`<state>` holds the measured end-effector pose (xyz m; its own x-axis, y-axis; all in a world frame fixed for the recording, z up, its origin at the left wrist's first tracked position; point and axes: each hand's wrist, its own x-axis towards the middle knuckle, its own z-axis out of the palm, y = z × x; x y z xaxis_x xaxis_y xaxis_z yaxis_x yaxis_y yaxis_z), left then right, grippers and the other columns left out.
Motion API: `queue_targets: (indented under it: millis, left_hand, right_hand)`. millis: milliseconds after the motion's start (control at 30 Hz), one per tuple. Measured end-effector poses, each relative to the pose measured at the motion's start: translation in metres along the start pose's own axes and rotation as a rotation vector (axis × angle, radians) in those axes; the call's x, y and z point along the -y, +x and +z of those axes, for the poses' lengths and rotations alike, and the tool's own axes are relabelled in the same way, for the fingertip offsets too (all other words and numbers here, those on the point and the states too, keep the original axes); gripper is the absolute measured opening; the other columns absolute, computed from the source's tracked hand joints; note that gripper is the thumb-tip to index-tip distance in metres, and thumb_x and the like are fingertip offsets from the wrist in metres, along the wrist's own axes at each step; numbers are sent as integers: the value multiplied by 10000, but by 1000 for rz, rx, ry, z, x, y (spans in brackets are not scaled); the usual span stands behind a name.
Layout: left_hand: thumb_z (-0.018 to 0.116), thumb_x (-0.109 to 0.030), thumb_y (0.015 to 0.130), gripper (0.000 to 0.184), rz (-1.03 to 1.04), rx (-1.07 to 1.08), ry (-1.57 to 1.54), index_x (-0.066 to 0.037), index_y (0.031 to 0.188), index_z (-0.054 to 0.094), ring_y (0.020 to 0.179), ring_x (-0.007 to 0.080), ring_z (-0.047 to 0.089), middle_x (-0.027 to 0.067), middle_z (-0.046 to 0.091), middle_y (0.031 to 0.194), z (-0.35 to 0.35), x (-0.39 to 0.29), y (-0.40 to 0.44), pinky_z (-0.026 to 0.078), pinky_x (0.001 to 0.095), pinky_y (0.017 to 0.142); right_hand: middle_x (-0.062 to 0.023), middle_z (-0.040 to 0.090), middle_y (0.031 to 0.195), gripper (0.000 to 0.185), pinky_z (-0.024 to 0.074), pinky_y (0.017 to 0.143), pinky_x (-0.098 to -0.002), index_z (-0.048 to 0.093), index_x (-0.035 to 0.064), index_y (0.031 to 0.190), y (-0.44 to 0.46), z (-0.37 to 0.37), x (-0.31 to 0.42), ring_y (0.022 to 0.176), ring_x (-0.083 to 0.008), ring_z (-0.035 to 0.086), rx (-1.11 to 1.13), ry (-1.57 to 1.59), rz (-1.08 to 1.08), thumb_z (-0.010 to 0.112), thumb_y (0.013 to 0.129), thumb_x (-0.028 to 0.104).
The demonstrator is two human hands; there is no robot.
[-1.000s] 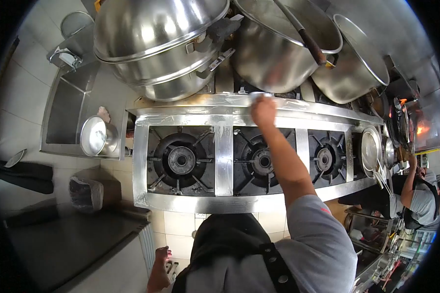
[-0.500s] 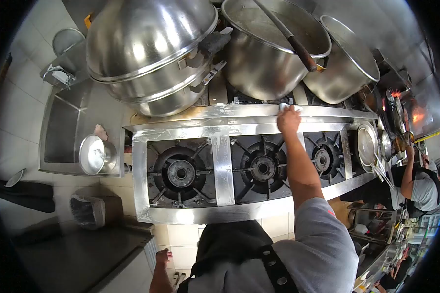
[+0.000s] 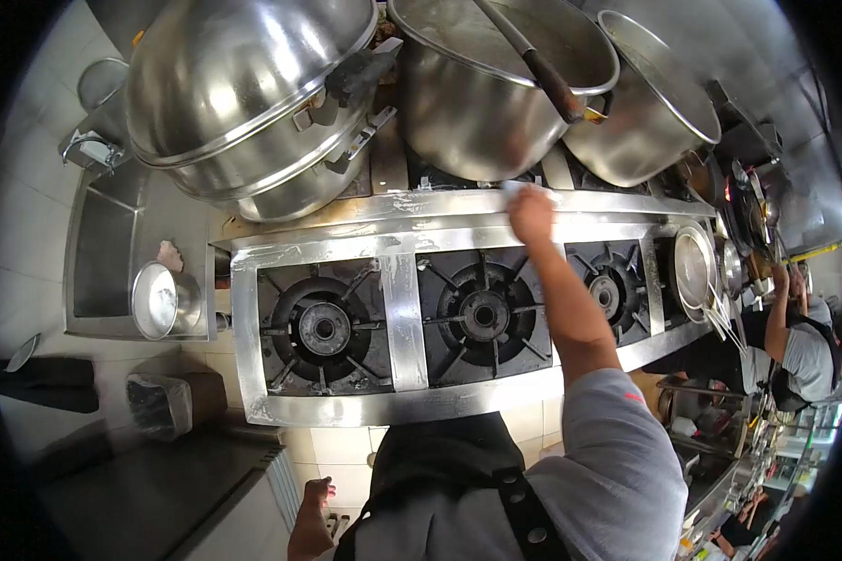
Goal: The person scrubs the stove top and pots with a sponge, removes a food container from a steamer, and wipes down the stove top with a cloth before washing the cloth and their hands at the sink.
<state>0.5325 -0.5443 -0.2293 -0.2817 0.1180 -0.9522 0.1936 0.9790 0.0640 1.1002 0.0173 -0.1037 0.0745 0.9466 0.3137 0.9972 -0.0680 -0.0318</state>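
My right hand reaches across the stove and is closed on a white cloth. It presses the cloth on the raised metal ledge behind the front burners, just below a large stockpot. Most of the cloth is hidden under my fingers. My left hand hangs low beside my body, away from the stove, with loosely bent fingers and nothing visible in it. White residue marks the steel frame around the left burner and the middle burner.
A domed steel steamer stands back left. A second tall pot sits back right; a dark-handled tool lies across the stockpot. Strainers rest at the stove's right end. A steel bowl sits left. Another person works at right.
My right hand has slid a little left along the ledge with the cloth. The whole view has shifted slightly. My left hand still hangs low.
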Motion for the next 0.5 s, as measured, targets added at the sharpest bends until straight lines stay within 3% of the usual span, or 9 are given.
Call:
queue_targets:
  millis: [100, 200, 267, 300, 333, 400, 433, 467, 500]
  left_hand:
    - [468, -279, 911, 304, 101, -117, -269, -24, 1013, 597, 714, 221, 650, 107, 672, 860, 8, 4, 9, 466, 369, 540]
    - [468, -289, 917, 305, -37, -88, -57, -33, 1025, 593, 710, 223, 645, 103, 669, 838, 24, -9, -9, 471, 379, 557]
    - [462, -317, 920, 325, -51, -24, -1, -36, 1023, 590, 708, 227, 635, 106, 664, 853, 34, -25, -24, 472, 401, 594]
    - [462, -324, 920, 331, -57, -29, -12, -35, 1025, 586, 711, 229, 632, 109, 663, 860, 43, -30, -31, 472, 407, 606]
    - [463, -331, 920, 337, -68, -38, -28, -35, 1028, 583, 715, 230, 630, 111, 662, 867, 51, -33, -38, 471, 413, 619]
    - [477, -339, 914, 350, -42, -69, -73, -31, 1057, 562, 729, 229, 627, 112, 659, 882, 68, -43, -51, 468, 428, 636]
    - [485, -340, 911, 351, -53, -85, -75, -33, 1066, 557, 720, 229, 627, 109, 659, 873, 77, -46, -55, 468, 431, 629]
    - [494, -341, 908, 353, -64, -101, -78, -35, 1075, 553, 710, 229, 628, 107, 660, 865, 87, -48, -60, 468, 434, 622]
    - [503, -339, 905, 348, -57, -107, -70, -39, 1073, 557, 699, 225, 628, 103, 660, 856, 97, -52, -66, 468, 429, 611]
  right_hand:
    - [-120, 554, 930, 208, 439, 722, -458, 587, 52, 905, 1, -17, 7, 860, -354, 545, -26, -47, 54, 479, 815, 205]
    - [-118, 542, 957, 221, 406, 804, -443, 591, 58, 932, -6, 26, 71, 941, -335, 508, -69, 113, 81, 482, 812, 207]
    - [-117, 537, 954, 241, 395, 778, -447, 584, 45, 945, -11, -42, 62, 931, -322, 491, -60, 122, -152, 499, 790, 209]
    - [-124, 541, 946, 274, 397, 780, -446, 584, 42, 990, -15, -41, 32, 926, -317, 500, -88, 134, -207, 513, 782, 206]
    - [-138, 551, 942, 266, 400, 816, -438, 582, 41, 995, -15, -31, -19, 976, -319, 510, 88, 221, -63, 517, 796, 204]
    - [-166, 552, 930, 210, 411, 800, -442, 586, 27, 920, -19, 8, -157, 902, -329, 534, -243, 225, 14, 506, 814, 190]
    - [-175, 555, 940, 239, 426, 779, -448, 604, 30, 963, -9, -40, -197, 902, -330, 541, 93, 221, 329, 508, 818, 194]
    - [-190, 571, 889, 246, 440, 741, -453, 610, 35, 981, -6, -59, -219, 875, -337, 556, -74, -55, 243, 513, 822, 197]
    - [-182, 570, 866, 232, 437, 707, -460, 595, 14, 948, -3, -51, -226, 838, -334, 556, -170, -75, 199, 498, 817, 179]
